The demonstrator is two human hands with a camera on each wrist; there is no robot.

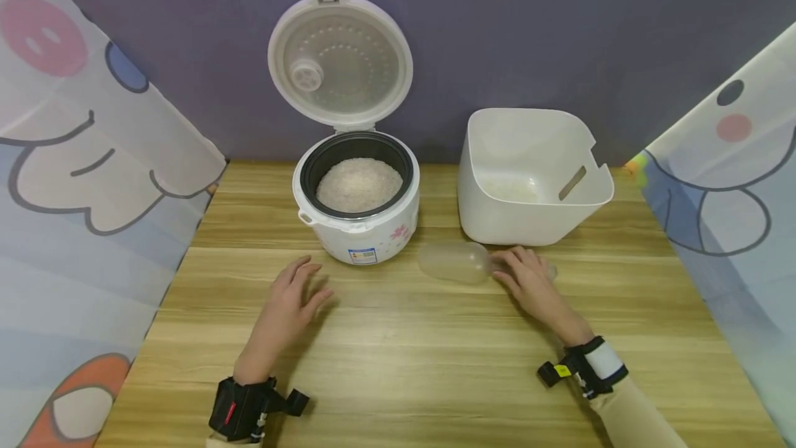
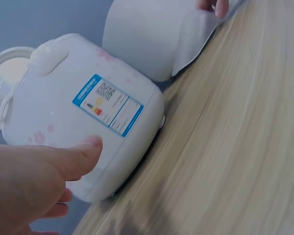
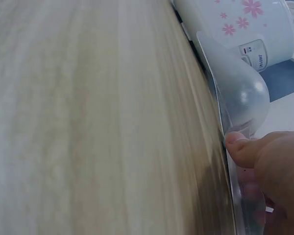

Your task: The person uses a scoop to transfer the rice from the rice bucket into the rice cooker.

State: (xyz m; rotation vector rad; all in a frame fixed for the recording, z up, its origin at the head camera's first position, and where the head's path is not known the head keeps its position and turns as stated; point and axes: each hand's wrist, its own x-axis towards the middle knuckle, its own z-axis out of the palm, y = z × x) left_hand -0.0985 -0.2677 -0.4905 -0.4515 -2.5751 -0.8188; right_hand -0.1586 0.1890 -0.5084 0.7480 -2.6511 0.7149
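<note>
A clear plastic scoop (image 1: 454, 261) lies on the table in front of the white bin, its bowl toward the cooker. My right hand (image 1: 527, 281) holds its handle, thumb (image 3: 242, 149) on the near side and fingers seen through the clear plastic in the right wrist view. To the left, a white rice cooker (image 1: 373, 244) with pink flowers stands with its lid (image 1: 342, 61) raised. White rice (image 1: 359, 185) is heaped in its dark inner pot. My left hand (image 1: 286, 306) is in front of the cooker, fingers loosely spread, holding nothing.
The white bin (image 1: 522, 223) stands right of the cooker, with a little rice (image 1: 510, 190) on its floor and a notch and slot at its right side. Behind the wooden table (image 1: 398, 365) is a dark wall (image 1: 528, 33). Cartoon-printed cloths (image 1: 62, 282) hang on both sides.
</note>
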